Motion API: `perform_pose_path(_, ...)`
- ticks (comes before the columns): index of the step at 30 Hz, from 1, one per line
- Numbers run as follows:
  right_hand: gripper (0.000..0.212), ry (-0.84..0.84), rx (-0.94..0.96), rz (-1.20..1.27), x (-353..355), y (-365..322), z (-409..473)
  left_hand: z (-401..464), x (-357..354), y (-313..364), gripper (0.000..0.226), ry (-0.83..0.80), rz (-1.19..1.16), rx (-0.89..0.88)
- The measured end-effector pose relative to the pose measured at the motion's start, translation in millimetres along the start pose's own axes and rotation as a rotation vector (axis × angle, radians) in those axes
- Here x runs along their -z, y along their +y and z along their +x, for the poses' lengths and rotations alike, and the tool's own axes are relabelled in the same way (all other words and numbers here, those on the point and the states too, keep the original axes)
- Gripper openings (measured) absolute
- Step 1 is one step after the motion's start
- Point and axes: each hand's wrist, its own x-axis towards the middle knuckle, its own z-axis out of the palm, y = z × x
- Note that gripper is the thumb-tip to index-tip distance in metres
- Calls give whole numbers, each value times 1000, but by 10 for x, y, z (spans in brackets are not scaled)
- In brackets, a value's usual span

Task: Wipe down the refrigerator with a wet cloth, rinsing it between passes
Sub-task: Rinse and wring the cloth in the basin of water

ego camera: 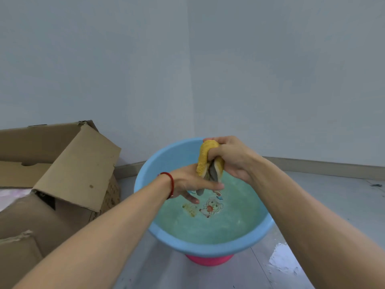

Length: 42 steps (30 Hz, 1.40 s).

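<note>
I see my right hand (pixel 231 158) gripping a bunched yellow cloth (pixel 205 159) over the blue basin (pixel 158 230); my left hand (pixel 187 183) clasps its lower end.

Soft, even, cool light is filling the room, leaving the grey walls (pixel 270 69) flat and free of hard shadows. A bright patch of glare is shining off the wet floor (pixel 281 259) at near right. The wide lens is bending the cardboard box (pixel 62 174) and the forearms toward the frame edges. Focus is holding fairly sharp at centre, softening slightly at the corners.
</note>
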Motion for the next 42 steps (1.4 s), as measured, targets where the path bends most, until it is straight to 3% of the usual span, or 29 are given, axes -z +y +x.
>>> perform_pose_path(3, 20, -155, -93, 352, 27, 17, -68, 123, -181, -61, 31, 136, -254, -106)
perform_pose_path(5, 24, -152, -123, 490, 146, 41, -79, 148, -228, -72, 18, 227, -406, -178)
perform_pose_path(7, 32, 55, -95, 373, 272, 107, -33, 166, -186, -56, 2, 346, -185, -284)
perform_pose_path(9, 40, 181, -93, 158, 333, 225, -10, 163, -114, -29, 13, 470, 250, -423)
perform_pose_path(11, 70, -51, -335, 210, 328, 358, -49, 165, -55, -24, 20, 544, 653, -565)
perform_pose_path(13, 92, -316, -516, 309, 287, 465, -130, 169, -36, -45, 21, 540, 880, -701)
perform_pose_path(16, 79, -483, -531, 93, 283, 499, -166, 201, -4, -206, 21, 529, 1010, -759)
perform_pose_path(20, 56, -561, -496, -100, 308, 502, -180, 169, -27, -323, 19, 560, 1135, -650)
perform_pose_path(22, 34, -579, -438, -220, 279, 520, -203, 166, -9, -329, 25, 547, 1190, -611)
perform_pose_path(24, 16, -503, -334, -486, 212, 549, -184, 155, 11, -319, 36, 455, 1262, -529)
perform_pose_path(26, 13, -403, -179, -908, 140, 590, -107, 145, -17, -271, 30, 357, 1288, -357)
perform_pose_path(29, 21, -319, 53, -1418, 39, 623, -42, 200, -74, -172, 10, 179, 1054, -79)
perform_pose_path(31, 23, -306, 199, -1496, 38, 601, -34, 221, -36, -149, 14, 21, 780, 19)
perform_pose_path(33, 26, -272, 283, -1498, 72, 550, -44, 184, 33, -142, 16, -128, 478, 53)
perform_pose_path(35, 29, -252, 230, -1478, 126, 477, -68, 142, 67, -155, 17, -184, 355, 19)
perform_pose_path(37, 38, -317, -13, -1201, 208, 367, -125, 136, 64, -199, 12, -26, 564, -99)
perform_pose_path(39, 40, -416, -215, -689, 331, 285, -189, 165, 66, -278, 8, 211, 762, -294)
perform_pose_path(42, 44, -400, -280, -192, 478, 383, -222, 200, 96, -379, 3, 560, 799, -769)
